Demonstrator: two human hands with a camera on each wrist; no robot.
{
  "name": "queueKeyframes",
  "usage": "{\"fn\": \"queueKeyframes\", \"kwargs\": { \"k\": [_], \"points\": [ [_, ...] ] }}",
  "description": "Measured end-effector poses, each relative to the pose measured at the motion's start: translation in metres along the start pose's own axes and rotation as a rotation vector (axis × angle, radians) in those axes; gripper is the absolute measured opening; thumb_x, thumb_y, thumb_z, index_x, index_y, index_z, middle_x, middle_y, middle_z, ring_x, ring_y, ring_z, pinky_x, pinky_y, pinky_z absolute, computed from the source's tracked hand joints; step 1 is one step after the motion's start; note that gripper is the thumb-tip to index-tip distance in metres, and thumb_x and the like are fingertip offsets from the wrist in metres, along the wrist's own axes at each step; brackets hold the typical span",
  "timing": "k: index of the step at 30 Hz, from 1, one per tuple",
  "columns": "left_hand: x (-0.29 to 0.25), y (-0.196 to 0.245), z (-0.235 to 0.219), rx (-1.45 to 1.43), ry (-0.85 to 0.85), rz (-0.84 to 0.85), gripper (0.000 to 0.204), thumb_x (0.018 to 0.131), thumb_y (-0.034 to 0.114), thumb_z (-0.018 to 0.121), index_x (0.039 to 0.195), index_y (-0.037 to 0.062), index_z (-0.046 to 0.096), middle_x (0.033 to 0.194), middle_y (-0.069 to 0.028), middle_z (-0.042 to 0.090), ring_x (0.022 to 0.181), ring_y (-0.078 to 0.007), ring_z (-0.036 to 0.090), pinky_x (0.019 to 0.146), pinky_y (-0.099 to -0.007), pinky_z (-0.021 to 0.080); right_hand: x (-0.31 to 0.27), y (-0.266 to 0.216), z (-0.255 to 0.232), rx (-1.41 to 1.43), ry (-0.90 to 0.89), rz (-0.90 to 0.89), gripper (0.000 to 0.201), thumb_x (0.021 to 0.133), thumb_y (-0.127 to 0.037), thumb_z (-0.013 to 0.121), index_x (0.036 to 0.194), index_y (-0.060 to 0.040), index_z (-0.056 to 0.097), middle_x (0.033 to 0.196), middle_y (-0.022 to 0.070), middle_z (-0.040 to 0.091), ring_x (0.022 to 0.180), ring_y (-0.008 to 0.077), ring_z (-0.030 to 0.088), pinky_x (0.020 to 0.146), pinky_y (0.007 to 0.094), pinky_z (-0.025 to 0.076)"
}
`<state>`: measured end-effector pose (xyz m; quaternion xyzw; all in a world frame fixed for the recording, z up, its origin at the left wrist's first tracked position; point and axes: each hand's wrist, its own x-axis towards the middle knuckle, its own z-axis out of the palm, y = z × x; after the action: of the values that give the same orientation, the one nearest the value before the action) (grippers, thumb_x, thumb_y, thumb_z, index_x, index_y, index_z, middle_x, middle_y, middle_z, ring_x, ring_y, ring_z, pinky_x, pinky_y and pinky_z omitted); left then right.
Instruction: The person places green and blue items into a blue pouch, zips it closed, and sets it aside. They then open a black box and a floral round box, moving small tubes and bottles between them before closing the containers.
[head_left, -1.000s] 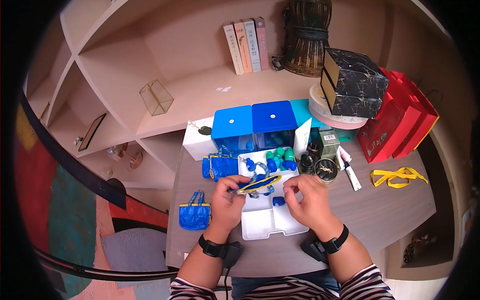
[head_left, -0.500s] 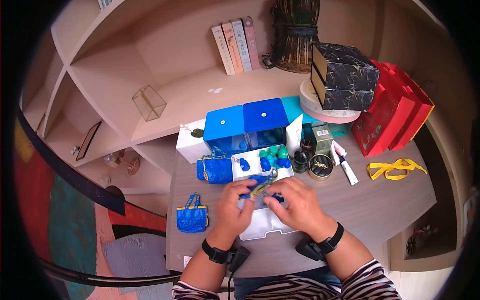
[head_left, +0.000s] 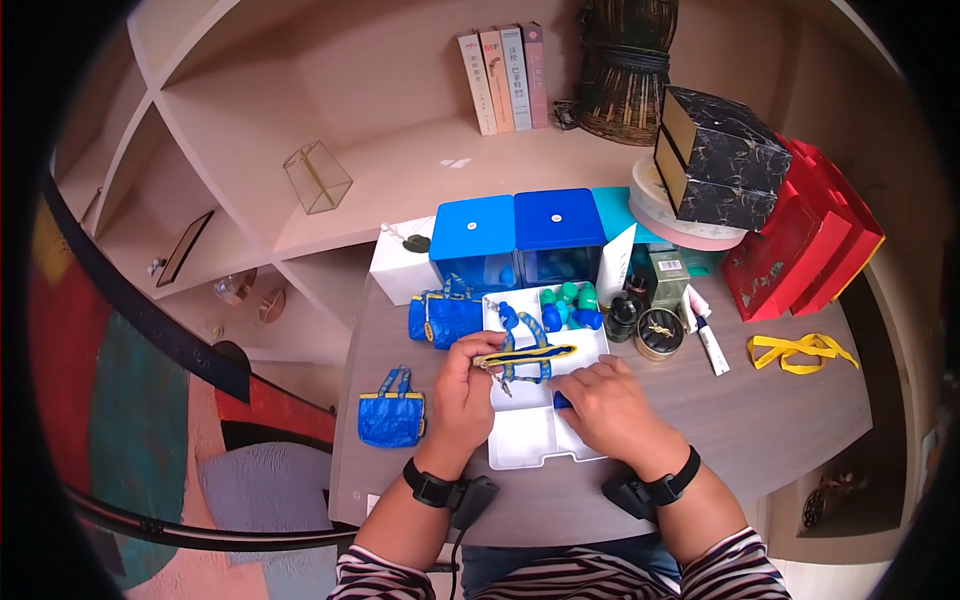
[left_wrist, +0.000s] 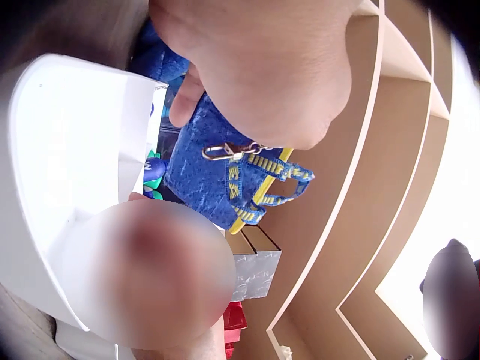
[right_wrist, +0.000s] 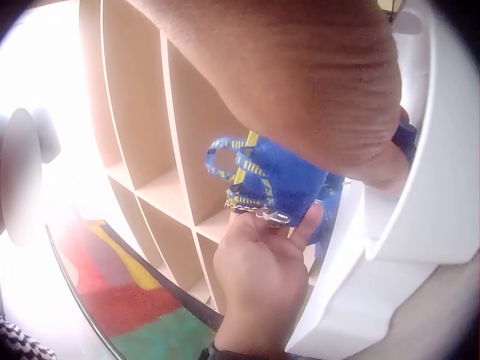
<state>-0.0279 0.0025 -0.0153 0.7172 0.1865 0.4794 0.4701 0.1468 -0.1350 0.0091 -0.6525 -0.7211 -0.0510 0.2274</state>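
My left hand (head_left: pixel 464 400) grips one end of a small blue bag (left_wrist: pixel 201 161) with yellow trim and patterned handles, holding it over a white divided tray (head_left: pixel 521 432). A metal clasp on a chain (left_wrist: pixel 222 152) hangs from the bag near my fingers. My right hand (head_left: pixel 618 408) reaches down into the tray, its fingers on either side of a small dark blue piece (right_wrist: pixel 406 141), mostly hidden by the hand. Small green pieces (head_left: pixel 586 297) and blue pieces (head_left: pixel 588 319) lie in the tray's far compartment.
Two more blue bags, one upright (head_left: pixel 391 418) and one farther back (head_left: pixel 445 320), are left of the tray. Behind it stand lidded blue boxes (head_left: pixel 473 230). Bottles, a round jar (head_left: pixel 659 338) and tubes sit right, with a yellow ribbon (head_left: pixel 800 351) beyond.
My hands came together at the bag, then parted. My right hand has moved down to the dark blue piece in the tray, while my left keeps its hold on the bag.
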Motion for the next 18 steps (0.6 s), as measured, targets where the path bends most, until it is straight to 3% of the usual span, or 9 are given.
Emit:
{"fn": "queueKeyframes", "kwargs": {
  "k": [4,6,7,9,11,12,13,16,18],
  "points": [
    [0.001,0.001,0.003,0.034,0.016,-0.032,0.028,0.091,-0.010,0.043,0.113,-0.0023,0.057,0.122,-0.0160,0.066,0.107,-0.0225,0.065,0.093,-0.0329,0.051,0.002,-0.002,0.000,0.070,-0.058,0.033,0.033,0.079,-0.014,0.075,0.111,-0.0110,0.069,0.096,0.0090,0.071,0.090,0.0297,0.068,0.088,0.0432,0.050],
    [0.003,0.003,0.003,0.113,0.014,-0.001,0.028,0.091,-0.010,0.043,0.113,-0.0023,0.058,0.121,-0.0165,0.067,0.109,-0.0244,0.066,0.094,-0.0339,0.051,0.002,-0.002,-0.003,0.097,-0.014,0.109,0.029,0.079,-0.014,0.073,0.107,-0.0107,0.068,0.095,0.0098,0.070,0.081,0.0294,0.069,0.076,0.0426,0.053],
    [0.004,0.005,0.003,0.181,0.000,0.033,0.029,0.090,-0.009,0.043,0.113,-0.0023,0.059,0.121,-0.0169,0.067,0.112,-0.0264,0.066,0.095,-0.0348,0.051,0.004,-0.001,-0.006,0.183,0.055,0.129,0.026,0.079,-0.012,0.072,0.105,-0.0090,0.066,0.094,0.0114,0.068,0.078,0.0308,0.070,0.068,0.0432,0.054],
    [0.005,0.010,0.003,0.191,0.021,0.011,0.030,0.090,-0.009,0.044,0.114,-0.0014,0.061,0.117,-0.0171,0.069,0.112,-0.0286,0.067,0.095,-0.0360,0.052,0.009,-0.003,-0.014,0.371,0.200,0.210,0.026,0.080,-0.006,0.072,0.104,-0.0072,0.064,0.095,0.0124,0.067,0.080,0.0300,0.070,0.067,0.0404,0.056],
    [0.004,0.009,0.003,0.180,-0.036,-0.003,0.030,0.091,-0.008,0.045,0.114,0.0003,0.061,0.115,-0.0170,0.070,0.108,-0.0281,0.069,0.092,-0.0357,0.053,0.014,-0.005,-0.019,0.458,0.401,0.206,0.030,0.076,0.002,0.075,0.102,-0.0043,0.061,0.098,0.0118,0.065,0.080,0.0258,0.067,0.065,0.0330,0.055],
    [0.002,0.009,0.003,0.183,-0.043,-0.040,0.030,0.091,-0.007,0.046,0.115,0.0017,0.061,0.108,-0.0165,0.070,0.096,-0.0275,0.070,0.084,-0.0355,0.053,0.014,-0.006,-0.016,0.492,0.444,0.205,0.030,0.076,0.002,0.076,0.101,-0.0041,0.061,0.099,0.0115,0.065,0.080,0.0251,0.066,0.066,0.0321,0.054],
    [0.002,0.010,0.002,0.188,-0.036,-0.044,0.030,0.091,-0.007,0.046,0.115,0.0017,0.061,0.108,-0.0165,0.070,0.096,-0.0275,0.070,0.084,-0.0355,0.053,0.013,-0.007,-0.014,0.525,0.489,0.206,0.030,0.076,0.002,0.077,0.101,-0.0039,0.062,0.101,0.0111,0.066,0.081,0.0244,0.066,0.066,0.0312,0.054],
    [0.001,0.014,0.001,0.208,-0.118,-0.108,0.028,0.093,-0.004,0.048,0.117,0.0022,0.061,0.100,-0.0158,0.067,0.082,-0.0267,0.064,0.075,-0.0351,0.050,0.013,-0.013,-0.016,0.485,0.379,0.117,0.029,0.077,0.001,0.078,0.101,-0.0039,0.064,0.105,0.0123,0.067,0.085,0.0270,0.067,0.070,0.0334,0.056],
    [0.002,0.019,0.001,0.196,-0.157,-0.129,0.028,0.093,-0.002,0.049,0.118,0.0015,0.060,0.102,-0.0166,0.066,0.086,-0.0272,0.065,0.077,-0.0353,0.050,0.013,-0.015,-0.011,0.484,0.365,0.099,0.029,0.077,0.000,0.079,0.102,-0.0041,0.064,0.106,0.0130,0.067,0.088,0.0289,0.068,0.072,0.0349,0.057]
  ]
}}
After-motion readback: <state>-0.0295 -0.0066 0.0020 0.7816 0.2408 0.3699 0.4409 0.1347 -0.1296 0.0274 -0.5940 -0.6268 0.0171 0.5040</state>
